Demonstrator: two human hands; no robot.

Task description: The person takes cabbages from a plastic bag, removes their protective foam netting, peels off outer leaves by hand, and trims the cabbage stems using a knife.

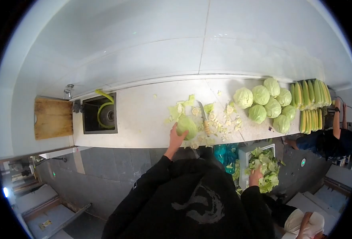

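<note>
My left hand [178,136] is wrapped around the near left side of a pale green cabbage [187,126], which rests on the white counter. Just right of it lies a knife [206,126] with a wooden handle, its blade pointing away from me. Loose cabbage leaves [177,110] are behind the held head, and trimmed cabbage pieces [231,121] are scattered right of the knife. Low on my right, my right hand [256,176] is at the left part of a pile of cabbage leaves [268,169] in a white crate [244,159]. Its fingers blend into the leaves, so their grip is unclear.
Several whole cabbages [264,101] and stacked corn cobs [311,95] occupy the counter's right end. A sink [87,119] with a green hose [100,113] and a wooden board [53,118] are left. A turquoise bag [220,154] stands beside the crate. Other people [327,141] are at right.
</note>
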